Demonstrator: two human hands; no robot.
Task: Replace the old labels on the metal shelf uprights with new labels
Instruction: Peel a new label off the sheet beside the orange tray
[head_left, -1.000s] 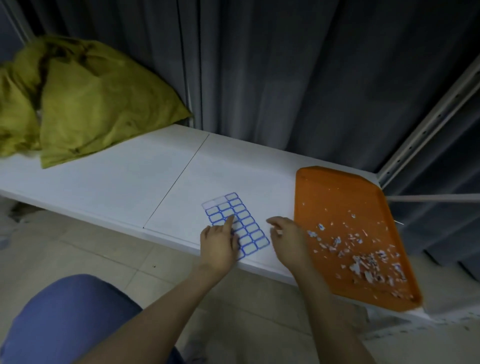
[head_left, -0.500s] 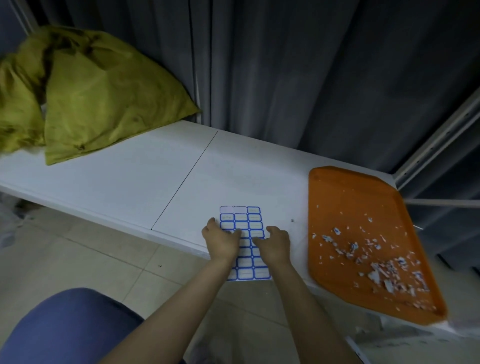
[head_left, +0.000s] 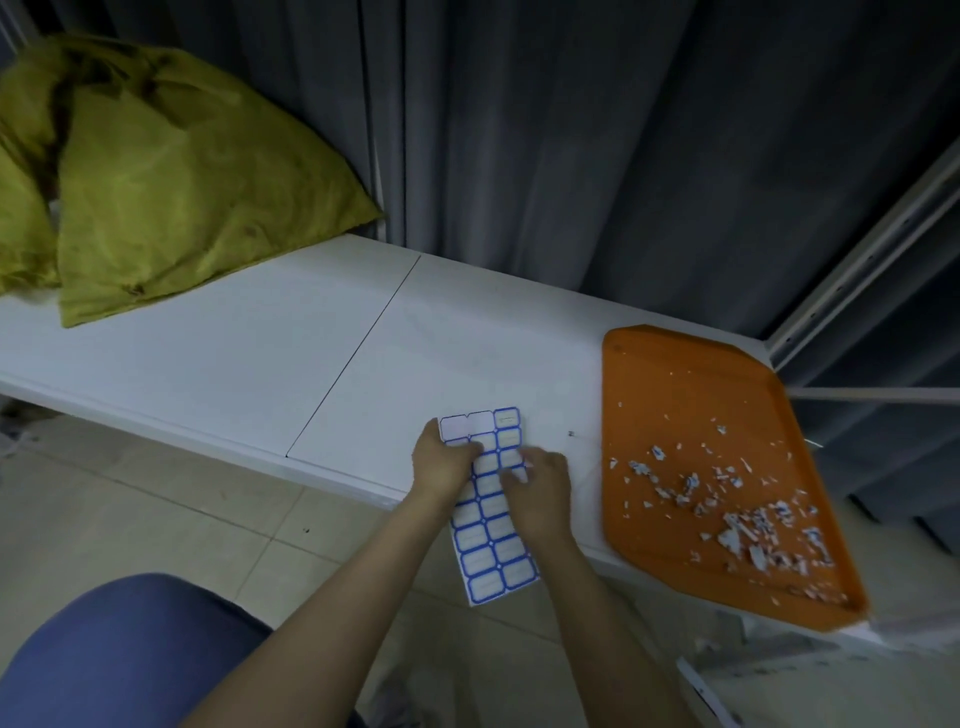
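A sheet of blue-bordered labels (head_left: 488, 540) hangs half over the front edge of the white shelf board (head_left: 311, 343). Its top two label spots are blank. My left hand (head_left: 444, 462) grips the sheet's upper left part, fingers curled over it. On the sheet's right side lies my right hand (head_left: 537, 491), fingers bent on the labels near the middle. A grey metal shelf upright (head_left: 862, 249) rises at the right, behind the tray.
An orange tray (head_left: 670, 395) with several torn label scraps (head_left: 748, 514) sits on the shelf's right end. A yellow-green sack (head_left: 171, 187) lies at the left. Dark curtains hang behind. Tiled floor and my blue-clad knee (head_left: 119, 654) are below.
The label sheet was turned and pulled toward me until it overhangs the shelf's edge. Both hands came together on it; my right hand moved left from beside the tray.
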